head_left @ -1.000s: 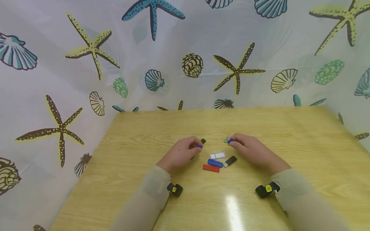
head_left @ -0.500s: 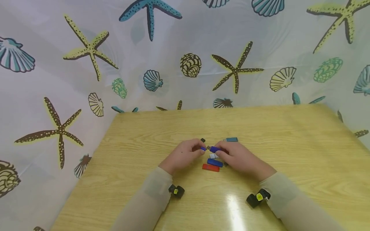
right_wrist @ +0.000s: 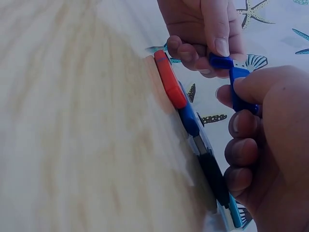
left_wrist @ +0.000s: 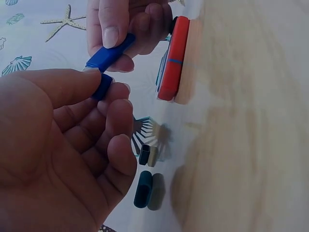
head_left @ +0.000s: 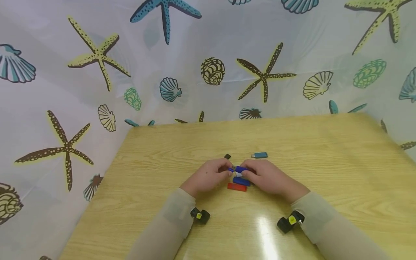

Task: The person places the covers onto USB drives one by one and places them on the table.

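Note:
My left hand [head_left: 208, 176] pinches a small blue cap [right_wrist: 220, 61] between thumb and fingers. My right hand [head_left: 268, 176] pinches a blue USB stick [right_wrist: 241, 92], its metal plug bare and pointing at the cap. In the right wrist view the plug's end is close to the cap; I cannot tell whether they touch. Below the hands lie a red USB stick [head_left: 237, 187], another blue USB stick [head_left: 241, 181] and a white USB stick [head_left: 238, 174], partly hidden. A black USB stick [right_wrist: 212, 176] shows beneath the right hand in the right wrist view.
A teal USB stick [head_left: 259, 155] lies behind the right hand, a small black cap [head_left: 227, 156] behind the left. Two loose caps, one dark [left_wrist: 144, 154] and one teal [left_wrist: 143, 189], stand beside the left hand. A patterned curtain [head_left: 182, 54] borders the wooden table [head_left: 162, 144].
My right hand has come left and nearer with the blue USB stick, leaving the teal one uncovered. My left hand has shifted slightly right with the cap. The two hands are now close together.

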A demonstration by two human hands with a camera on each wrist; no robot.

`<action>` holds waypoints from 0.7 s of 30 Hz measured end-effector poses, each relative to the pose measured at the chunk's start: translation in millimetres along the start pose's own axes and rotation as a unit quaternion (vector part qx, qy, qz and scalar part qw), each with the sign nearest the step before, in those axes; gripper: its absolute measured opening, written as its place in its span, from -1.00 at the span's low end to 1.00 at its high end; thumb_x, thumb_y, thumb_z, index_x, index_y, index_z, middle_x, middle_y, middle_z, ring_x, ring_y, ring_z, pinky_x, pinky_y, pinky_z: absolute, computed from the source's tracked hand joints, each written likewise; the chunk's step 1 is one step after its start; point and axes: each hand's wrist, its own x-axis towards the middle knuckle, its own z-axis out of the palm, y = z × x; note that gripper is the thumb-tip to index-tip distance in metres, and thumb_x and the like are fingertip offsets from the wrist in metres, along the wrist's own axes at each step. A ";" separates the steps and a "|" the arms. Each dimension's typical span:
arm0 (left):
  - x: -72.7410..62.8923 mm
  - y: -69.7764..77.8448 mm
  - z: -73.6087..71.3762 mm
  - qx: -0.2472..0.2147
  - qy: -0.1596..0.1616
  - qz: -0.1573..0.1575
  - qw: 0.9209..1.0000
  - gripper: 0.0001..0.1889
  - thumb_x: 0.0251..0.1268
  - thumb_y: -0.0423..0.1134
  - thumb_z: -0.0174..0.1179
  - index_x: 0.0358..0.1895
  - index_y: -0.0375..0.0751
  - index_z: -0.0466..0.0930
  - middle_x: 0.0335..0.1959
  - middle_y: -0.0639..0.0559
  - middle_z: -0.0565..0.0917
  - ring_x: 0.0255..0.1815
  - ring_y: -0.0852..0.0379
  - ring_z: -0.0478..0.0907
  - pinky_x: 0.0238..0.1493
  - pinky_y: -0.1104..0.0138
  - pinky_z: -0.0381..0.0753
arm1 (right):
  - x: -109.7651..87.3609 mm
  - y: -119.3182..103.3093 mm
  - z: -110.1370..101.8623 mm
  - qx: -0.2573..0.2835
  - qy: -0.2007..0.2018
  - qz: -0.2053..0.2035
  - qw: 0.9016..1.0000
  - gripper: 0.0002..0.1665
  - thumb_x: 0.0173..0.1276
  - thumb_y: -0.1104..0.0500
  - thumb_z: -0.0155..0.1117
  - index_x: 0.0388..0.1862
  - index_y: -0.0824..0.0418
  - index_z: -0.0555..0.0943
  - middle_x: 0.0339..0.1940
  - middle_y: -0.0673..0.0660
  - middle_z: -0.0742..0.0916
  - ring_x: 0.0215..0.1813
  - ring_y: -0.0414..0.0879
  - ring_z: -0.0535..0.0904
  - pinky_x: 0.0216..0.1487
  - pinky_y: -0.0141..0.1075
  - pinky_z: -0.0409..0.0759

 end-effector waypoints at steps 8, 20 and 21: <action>-0.7 0.9 0.0 -0.010 0.010 -0.005 1.000 -0.84 0.55 -0.08 0.13 0.03 0.07 0.62 -0.17 0.20 0.66 -0.20 0.14 0.54 -0.14 0.23 0.54 | 0.0 1.2 0.7 0.002 -0.001 0.005 1.000 -0.82 0.57 0.02 0.17 -0.02 0.00 0.65 -0.38 -0.14 0.61 -0.32 -0.17 0.51 -0.27 -0.23 0.47; -1.4 7.9 1.5 -0.010 0.030 -0.005 0.999 -0.92 0.53 -0.08 0.16 -0.04 0.16 0.61 -0.18 0.21 0.63 -0.17 0.15 0.53 -0.08 0.22 0.55 | 0.0 -1.1 1.9 -0.008 0.003 -0.006 1.000 -0.85 0.56 0.02 0.19 -0.06 0.00 0.65 -0.43 -0.17 0.60 -0.36 -0.20 0.50 -0.30 -0.26 0.46; -1.2 8.3 1.8 -0.008 0.029 -0.002 1.000 -0.92 0.53 -0.08 0.16 -0.04 0.16 0.61 -0.19 0.21 0.63 -0.18 0.15 0.53 -0.09 0.23 0.55 | 0.0 -1.3 2.0 -0.010 0.005 -0.010 1.000 -0.85 0.56 0.01 0.19 -0.07 0.00 0.65 -0.43 -0.17 0.60 -0.37 -0.21 0.50 -0.30 -0.26 0.46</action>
